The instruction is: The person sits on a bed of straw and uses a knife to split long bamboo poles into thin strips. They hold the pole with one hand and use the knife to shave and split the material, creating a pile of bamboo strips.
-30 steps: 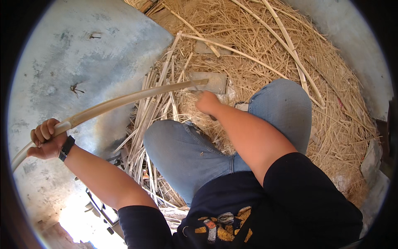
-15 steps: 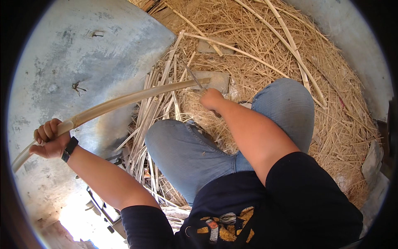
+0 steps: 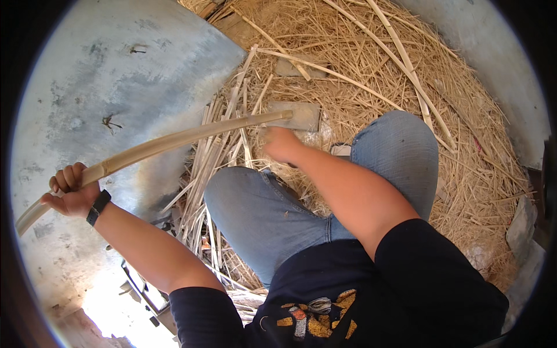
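Note:
My left hand (image 3: 74,190), with a black band on its wrist, is wrapped round a long split bamboo strip (image 3: 174,139). The strip slants from the left rim up to the middle, its far end over a flat brick-like block (image 3: 304,116). Close below that end is my right hand (image 3: 281,144), blurred and closed in a fist. A dark bit of a knife handle (image 3: 292,165) shows under the fist; the blade cannot be made out now.
Shavings and straw-like fibres (image 3: 360,81) cover the ground ahead. Long loose strips (image 3: 406,66) lie at the far right, and a heap of split strips (image 3: 200,156) lies left of my knees. A grey wall panel (image 3: 133,75) stands at the left, another wall (image 3: 481,46) at the right.
My right hand has moved left and slightly down along the bamboo strip, and the blade that showed before is lost to view. My left hand has risen slightly with the strip.

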The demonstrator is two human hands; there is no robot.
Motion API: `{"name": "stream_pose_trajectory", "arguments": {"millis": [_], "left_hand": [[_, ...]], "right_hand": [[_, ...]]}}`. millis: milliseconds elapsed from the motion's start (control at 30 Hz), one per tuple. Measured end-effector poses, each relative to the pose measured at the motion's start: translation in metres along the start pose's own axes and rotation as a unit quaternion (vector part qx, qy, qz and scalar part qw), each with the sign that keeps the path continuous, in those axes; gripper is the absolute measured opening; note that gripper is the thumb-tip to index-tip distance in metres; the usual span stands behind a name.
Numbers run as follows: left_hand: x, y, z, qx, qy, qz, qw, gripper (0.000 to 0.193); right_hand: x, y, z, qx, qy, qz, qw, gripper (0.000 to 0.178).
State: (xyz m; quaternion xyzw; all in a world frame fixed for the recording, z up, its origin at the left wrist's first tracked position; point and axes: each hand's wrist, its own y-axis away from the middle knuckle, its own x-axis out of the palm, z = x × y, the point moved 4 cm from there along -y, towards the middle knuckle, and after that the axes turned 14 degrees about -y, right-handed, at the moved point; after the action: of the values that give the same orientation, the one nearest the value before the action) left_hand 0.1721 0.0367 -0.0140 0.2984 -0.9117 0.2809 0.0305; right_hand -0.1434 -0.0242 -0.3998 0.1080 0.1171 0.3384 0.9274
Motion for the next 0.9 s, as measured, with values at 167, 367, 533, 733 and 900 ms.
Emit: {"name": "stream_pose_trajectory", "arguments": {"millis": [167,367,533,733,900], "left_hand": [[0.004,-0.003,-0.013,0.012,-0.037,-0.022,0.999,0.052],[0.048,0.01,-0.002,0.02,-0.169,-0.21,0.963,0.046],[0.06,0.012,-0.011,0.044,-0.291,-0.315,0.902,0.043],[0.096,0.011,0.0,0.036,-0.342,-0.364,0.866,0.053],[0.056,-0.02,-0.002,0.018,-0.328,-0.358,0.874,0.051]], "right_hand": [[0.01,0.024,0.092,-0.05,-0.034,0.088,0.994,0.042],[-0.009,0.004,-0.003,0.125,-0.055,-0.023,0.99,0.04],[0.021,0.022,0.076,-0.043,-0.079,0.044,0.995,0.042],[0.005,0.011,0.033,0.079,-0.133,-0.026,0.988,0.039],[0.014,0.011,0.058,-0.033,-0.155,0.02,0.987,0.041]]}}
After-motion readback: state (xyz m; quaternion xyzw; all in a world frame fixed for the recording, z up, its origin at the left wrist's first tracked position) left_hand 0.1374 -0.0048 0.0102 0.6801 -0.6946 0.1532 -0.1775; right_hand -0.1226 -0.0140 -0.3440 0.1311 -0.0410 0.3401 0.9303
